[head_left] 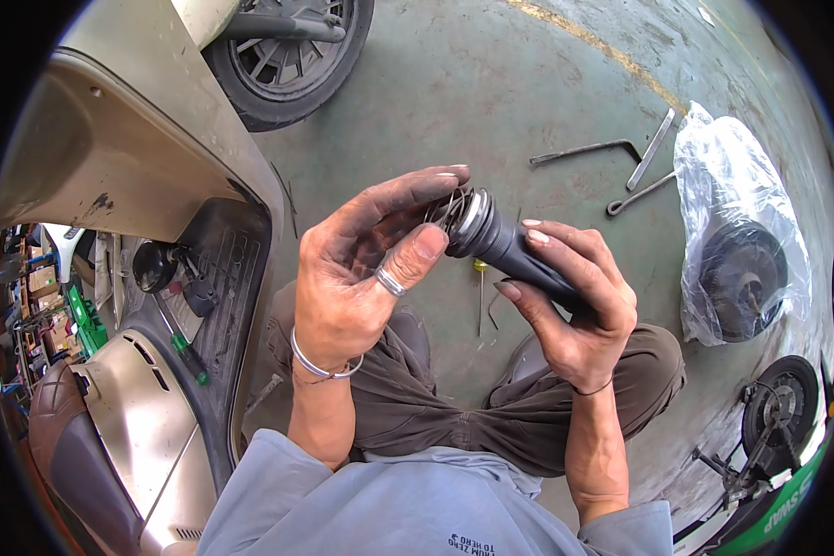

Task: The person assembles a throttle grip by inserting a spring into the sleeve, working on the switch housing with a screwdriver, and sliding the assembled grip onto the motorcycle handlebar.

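A black rubber tube (519,258) with a ribbed, flared end is held in the air above my lap. My right hand (579,301) wraps its thumb and fingers round the narrower part. A light metal ring (475,215) encircles the flared end. Thin curved wires, like a spring (454,211), stick out from that end. My left hand (357,255) curls round these wires, with its thumb against them and its fingers behind. The exact shape of the wire piece is partly hidden by the fingers.
To the left stands a beige scooter (148,398) with a green-handled screwdriver (190,357) on its footboard. A yellow-handled screwdriver (480,296), a bent bar (584,150) and a flat bar (651,148) lie on the floor. A plastic-wrapped wheel (741,278) is at right.
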Tool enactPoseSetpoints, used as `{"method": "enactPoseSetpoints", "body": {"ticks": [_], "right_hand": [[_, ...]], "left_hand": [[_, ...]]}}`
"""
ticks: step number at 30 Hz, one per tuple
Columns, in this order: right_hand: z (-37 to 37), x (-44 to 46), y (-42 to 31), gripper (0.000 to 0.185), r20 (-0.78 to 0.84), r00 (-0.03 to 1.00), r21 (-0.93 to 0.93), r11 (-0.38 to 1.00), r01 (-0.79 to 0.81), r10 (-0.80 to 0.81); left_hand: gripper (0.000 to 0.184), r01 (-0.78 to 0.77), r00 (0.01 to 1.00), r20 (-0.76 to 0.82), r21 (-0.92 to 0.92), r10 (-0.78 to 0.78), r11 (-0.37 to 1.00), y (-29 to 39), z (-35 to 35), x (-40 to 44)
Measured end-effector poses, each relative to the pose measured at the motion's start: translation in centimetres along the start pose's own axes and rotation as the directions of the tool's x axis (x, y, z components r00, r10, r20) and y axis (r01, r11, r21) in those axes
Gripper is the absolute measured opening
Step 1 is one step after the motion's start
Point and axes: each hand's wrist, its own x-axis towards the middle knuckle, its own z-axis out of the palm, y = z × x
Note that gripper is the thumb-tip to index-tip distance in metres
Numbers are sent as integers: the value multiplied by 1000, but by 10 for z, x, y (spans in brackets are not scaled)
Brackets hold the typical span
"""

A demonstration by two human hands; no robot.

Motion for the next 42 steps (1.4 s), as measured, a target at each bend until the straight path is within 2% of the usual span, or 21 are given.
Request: {"method": "enactPoseSetpoints", "body": {"ticks": [2, 4, 5, 8, 11, 14, 17, 20, 23, 24, 26, 28, 31, 32, 34, 35, 36, 38, 40, 41, 42], "right_hand": [[-2, -1, -8, 42, 42, 959, 231, 932, -281, 279], [-8, 2, -23, 40, 201, 765, 463, 629, -624, 612], [-7, 2, -22, 42, 221, 769, 498, 608, -618, 600], [-12, 2, -19, 43, 328, 720, 432, 581, -690, 611], [-6, 0, -18, 45, 308, 759, 459, 609, -647, 573], [-8, -1, -12, 46, 333, 743, 503, 557, -661, 581], [-8, 1, -12, 49, 271, 752, 586, 516, -624, 601], [-6, 13, -20, 66, 161, 779, 684, 501, -530, 605], [-9, 35, -21, 80, 60, 839, 717, 561, -413, 541], [-12, 42, -19, 77, 62, 870, 715, 586, -381, 490], [-28, 59, -22, 55, 132, 895, 756, 540, -368, 425], [-22, 81, -27, 66, 104, 930, 774, 559, -298, 351], [-26, 104, -52, 73, 113, 941, 788, 549, -280, 317], [-25, 108, -61, 73, 115, 941, 798, 534, -278, 318], [-23, 110, -68, 67, 177, 964, 788, 559, -260, 199], [-18, 112, -77, 66, 196, 964, 782, 564, -263, 178], [-14, 112, -86, 65, 219, 962, 772, 575, -272, 161], [1, 113, -118, 62, 296, 943, 791, 514, -332, 154], [11, 119, -156, 64, 393, 906, 739, 534, -411, 154], [18, 121, -169, 62, 399, 909, 709, 587, -391, 122], [26, 122, -180, 59, 410, 907, 676, 637, -371, 93]], "left_hand": [[38, -13, 1000, 9, -8, 13, 1000, 0, -1, 0], [38, -14, 1000, 28, -19, 14, 1000, 1, -3, 0], [39, -1, 999, 38, -16, 2, 1000, 2, -4, -1], [42, 16, 998, 54, -18, -15, 1000, 4, -4, -2], [48, -26, 999, 30, -71, 28, 997, 4, -2, -2], [54, -96, 995, -44, -162, 90, 982, 2, 0, -1], [57, -147, 980, -154, -120, 128, 982, 7, -7, 1], [54, -301, 924, -247, 1, 291, 954, 30, -31, -3], [50, -530, 799, -275, 99, 535, 842, 90, -60, 10], [49, -608, 730, -294, 131, 616, 783, 118, -64, 12], [48, -731, 578, -356, 174, 734, 660, 168, -62, 12], [46, -808, 425, -452, 200, 784, 554, 218, -56, 10], [39, -776, 443, -365, 302, 819, 554, 243, -70, -25], [39, -769, 364, -485, 325, 795, 550, 245, -76, -38], [41, -752, 181, -688, 363, 703, 550, 249, -87, -60], [38, -684, 59, -788, 416, 613, 599, 261, -92, -58], [37, -623, 43, -807, 440, 590, 647, 268, -106, -63], [46, -593, 121, -753, 468, 647, 655, 288, -124, -56], [52, -663, 273, -692, 368, 669, 652, 307, -135, -48], [55, -666, 353, -643, 337, 679, 665, 316, -134, -41], [56, -668, 373, -621, 336, 689, 664, 321, -139, -35]]}}
